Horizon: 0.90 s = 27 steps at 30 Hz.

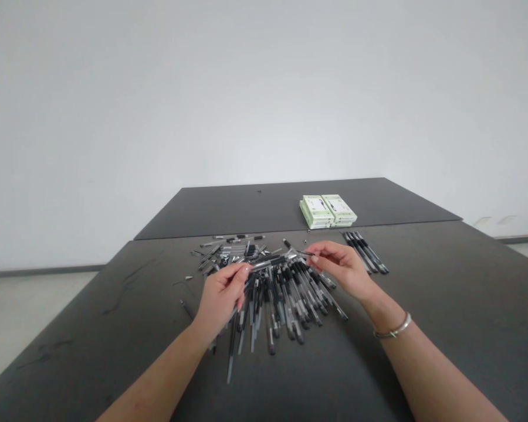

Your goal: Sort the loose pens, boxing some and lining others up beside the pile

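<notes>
**Right hand pinching a thin pen piece, left hand gripping a pen.**
Both are hovering just above a loose pen pile on a dark table, green boxes beyond.

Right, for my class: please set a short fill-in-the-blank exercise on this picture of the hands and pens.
The metal bangle is on the ___ wrist, that of the hand pinching a slim pen.
The boxes beyond the loose pens are pale ___.
The tabletop is dark ___.

Missing words: right; green; grey.
</notes>
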Available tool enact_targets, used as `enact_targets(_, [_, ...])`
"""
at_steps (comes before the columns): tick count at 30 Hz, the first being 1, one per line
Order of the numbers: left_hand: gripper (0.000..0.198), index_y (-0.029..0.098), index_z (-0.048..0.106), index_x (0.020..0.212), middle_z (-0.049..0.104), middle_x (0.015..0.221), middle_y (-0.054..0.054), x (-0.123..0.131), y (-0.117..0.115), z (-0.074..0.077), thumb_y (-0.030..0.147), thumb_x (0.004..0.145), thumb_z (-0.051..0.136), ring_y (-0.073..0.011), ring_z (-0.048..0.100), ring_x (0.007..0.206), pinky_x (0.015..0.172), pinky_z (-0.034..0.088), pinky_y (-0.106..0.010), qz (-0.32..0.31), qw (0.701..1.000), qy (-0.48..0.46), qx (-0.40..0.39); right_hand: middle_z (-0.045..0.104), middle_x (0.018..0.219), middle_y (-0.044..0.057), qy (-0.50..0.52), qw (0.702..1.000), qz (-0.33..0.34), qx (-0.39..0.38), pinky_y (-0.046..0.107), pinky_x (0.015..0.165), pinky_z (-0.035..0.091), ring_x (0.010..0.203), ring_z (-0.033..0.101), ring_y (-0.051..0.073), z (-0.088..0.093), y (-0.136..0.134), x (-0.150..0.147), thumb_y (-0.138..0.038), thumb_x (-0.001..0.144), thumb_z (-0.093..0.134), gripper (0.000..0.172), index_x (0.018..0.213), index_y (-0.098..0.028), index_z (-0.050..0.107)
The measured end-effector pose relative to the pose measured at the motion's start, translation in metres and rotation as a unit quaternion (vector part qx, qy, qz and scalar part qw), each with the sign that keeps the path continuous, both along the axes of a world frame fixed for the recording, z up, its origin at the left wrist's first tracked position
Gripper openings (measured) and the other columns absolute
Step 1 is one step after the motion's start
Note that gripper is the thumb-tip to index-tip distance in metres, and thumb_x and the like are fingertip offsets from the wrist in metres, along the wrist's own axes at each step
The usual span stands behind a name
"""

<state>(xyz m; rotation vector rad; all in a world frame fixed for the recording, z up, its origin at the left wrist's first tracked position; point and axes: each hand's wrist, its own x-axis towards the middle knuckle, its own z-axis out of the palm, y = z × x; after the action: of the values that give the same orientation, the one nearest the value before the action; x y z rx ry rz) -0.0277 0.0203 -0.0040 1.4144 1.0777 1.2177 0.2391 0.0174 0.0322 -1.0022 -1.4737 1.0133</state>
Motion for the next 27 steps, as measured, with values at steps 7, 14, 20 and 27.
enact_targets(7, [0.036,0.013,0.069,0.095,0.040,0.042,0.008,0.002,-0.002,0.005,0.047,0.087,0.059,-0.0063,0.040,0.032,0.035,0.032,-0.018,-0.001,1.000,0.016,-0.001,0.069,0.075,0.003,-0.016,1.000,0.013,0.019,0.028,0.063,0.047,0.068,0.061,0.015,0.004,-0.004,-0.003,-0.036,0.080,0.070,0.021,0.093,-0.019,0.071])
enact_targets(14, [0.036,0.014,0.070,0.091,0.044,0.042,0.007,0.004,-0.006,0.014,0.047,0.084,0.061,-0.0067,0.041,0.032,0.036,0.032,-0.018,0.004,0.999,0.051,0.004,0.067,0.072,0.002,-0.026,0.999,0.008,0.030,0.026,0.060,0.045,0.064,0.057,0.013,0.008,-0.007,-0.006,-0.032,0.081,0.069,0.018,0.092,-0.018,0.071])
enact_targets(20, [0.037,0.012,0.068,0.094,0.042,0.039,0.008,0.005,-0.008,0.017,0.046,0.084,0.058,-0.0078,0.040,0.031,0.037,0.031,-0.018,-0.008,0.997,0.080,-0.005,0.070,0.081,0.005,-0.048,0.998,0.019,0.044,0.028,0.065,0.046,0.070,0.059,0.015,0.005,-0.008,-0.012,-0.032,0.081,0.069,0.019,0.092,-0.017,0.073])
enact_targets(27, [0.041,0.011,0.065,0.096,0.041,0.038,0.009,0.005,-0.008,0.016,0.050,0.085,0.055,-0.0085,0.039,0.031,0.037,0.032,-0.019,-0.021,0.996,0.091,-0.011,0.072,0.079,0.005,-0.028,0.999,0.028,0.036,0.027,0.065,0.048,0.068,0.062,0.014,0.001,-0.006,-0.012,-0.033,0.080,0.071,0.021,0.094,-0.017,0.073])
